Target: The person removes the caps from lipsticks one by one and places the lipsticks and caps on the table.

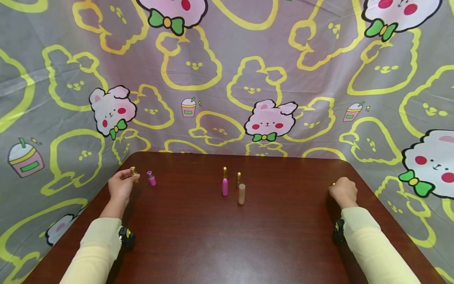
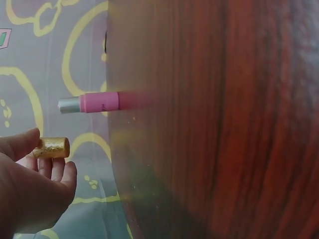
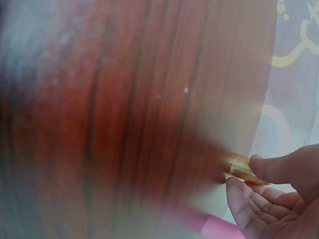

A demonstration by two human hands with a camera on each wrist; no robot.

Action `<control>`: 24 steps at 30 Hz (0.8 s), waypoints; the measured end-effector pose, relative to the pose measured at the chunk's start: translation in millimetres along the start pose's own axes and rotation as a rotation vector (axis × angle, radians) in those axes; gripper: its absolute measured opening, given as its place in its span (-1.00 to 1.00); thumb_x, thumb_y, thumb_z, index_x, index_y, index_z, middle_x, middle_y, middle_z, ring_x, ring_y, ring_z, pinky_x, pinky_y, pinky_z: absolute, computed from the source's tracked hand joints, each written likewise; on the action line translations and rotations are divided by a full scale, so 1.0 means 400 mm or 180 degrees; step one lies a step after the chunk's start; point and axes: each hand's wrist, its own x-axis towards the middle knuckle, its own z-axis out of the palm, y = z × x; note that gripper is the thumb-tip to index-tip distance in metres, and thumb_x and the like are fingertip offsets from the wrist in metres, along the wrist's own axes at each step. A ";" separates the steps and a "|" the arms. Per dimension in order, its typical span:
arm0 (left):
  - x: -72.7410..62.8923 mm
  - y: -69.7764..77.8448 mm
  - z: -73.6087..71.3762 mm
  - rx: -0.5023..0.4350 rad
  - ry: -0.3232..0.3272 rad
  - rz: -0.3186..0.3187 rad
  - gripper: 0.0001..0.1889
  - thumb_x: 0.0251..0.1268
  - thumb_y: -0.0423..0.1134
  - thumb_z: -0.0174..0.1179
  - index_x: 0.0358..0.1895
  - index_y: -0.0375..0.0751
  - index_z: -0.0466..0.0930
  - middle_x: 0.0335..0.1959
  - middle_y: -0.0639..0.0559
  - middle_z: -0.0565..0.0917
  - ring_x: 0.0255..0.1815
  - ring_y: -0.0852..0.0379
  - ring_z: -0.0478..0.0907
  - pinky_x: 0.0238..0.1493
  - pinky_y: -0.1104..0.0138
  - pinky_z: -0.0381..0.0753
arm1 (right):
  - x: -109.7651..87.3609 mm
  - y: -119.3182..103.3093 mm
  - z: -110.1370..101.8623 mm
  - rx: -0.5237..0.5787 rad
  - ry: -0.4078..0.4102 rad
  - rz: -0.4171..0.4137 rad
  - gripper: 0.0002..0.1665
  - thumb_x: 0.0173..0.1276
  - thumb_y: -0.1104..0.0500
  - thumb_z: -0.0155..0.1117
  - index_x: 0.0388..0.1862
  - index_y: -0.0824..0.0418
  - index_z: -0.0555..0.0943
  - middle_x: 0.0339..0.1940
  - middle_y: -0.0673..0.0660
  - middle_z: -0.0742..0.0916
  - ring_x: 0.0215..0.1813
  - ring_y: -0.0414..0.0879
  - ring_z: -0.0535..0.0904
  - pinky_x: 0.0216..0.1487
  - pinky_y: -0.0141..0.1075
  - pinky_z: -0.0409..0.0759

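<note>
My left hand (image 1: 120, 186) pinches a gold lipstick tube (image 2: 54, 147) between thumb and fingers at the far left of the table. Beside it, to the right, a pink lipstick tube (image 1: 151, 179) with a silvery upper part stands upright. At the far right, my right hand (image 1: 343, 192) pinches a small gold cylindrical piece (image 3: 242, 169) with thumb and fingertips, close over the table. The hand hides most of that piece in the head view. A pink cylinder (image 3: 219, 228) shows just below the fingers in the right wrist view; the head view hides it.
Mid-table stand a pink tube (image 1: 225, 187) and a tan tube (image 1: 241, 194). Behind them are two gold pieces, one at the left (image 1: 225, 172) and one at the right (image 1: 239, 180). A patterned curtain (image 1: 220, 98) hangs beyond the brown table (image 1: 227, 240).
</note>
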 end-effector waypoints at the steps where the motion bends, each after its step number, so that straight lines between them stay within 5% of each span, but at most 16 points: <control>1: 0.002 -0.003 -0.001 0.0064 -0.0016 -0.0019 -0.61 0.27 -0.35 0.28 0.12 -0.42 0.48 -0.17 0.01 0.53 -0.34 0.33 0.44 -0.36 0.57 0.48 | -0.002 -0.002 -0.001 0.0000 -0.0012 -0.0007 -0.72 0.10 0.28 0.16 -0.73 0.29 0.35 -0.58 0.35 0.54 -0.45 0.27 0.50 -0.46 0.06 0.52; 13: 0.025 -0.041 -0.006 0.0656 -0.0100 0.0108 -0.63 0.27 -0.34 0.28 0.07 -0.46 0.49 -0.03 -0.29 0.56 -0.21 0.05 0.49 -0.51 0.58 0.40 | -0.002 -0.009 -0.007 -0.0074 -0.0139 -0.0059 -0.70 0.15 0.32 0.08 -0.75 0.25 0.33 -0.63 0.27 0.51 -0.50 0.19 0.45 -0.52 -0.05 0.47; 24: 0.028 -0.053 -0.004 0.1196 -0.0321 0.0421 -0.67 0.14 -0.39 0.32 -0.08 -0.52 0.53 -0.20 -0.36 0.65 -0.28 -0.09 0.55 -0.54 0.41 0.42 | -0.004 -0.010 -0.015 -0.0083 -0.0148 -0.0123 -0.71 0.12 0.31 0.07 -0.76 0.25 0.33 -0.62 0.29 0.54 -0.48 0.22 0.48 -0.51 -0.02 0.49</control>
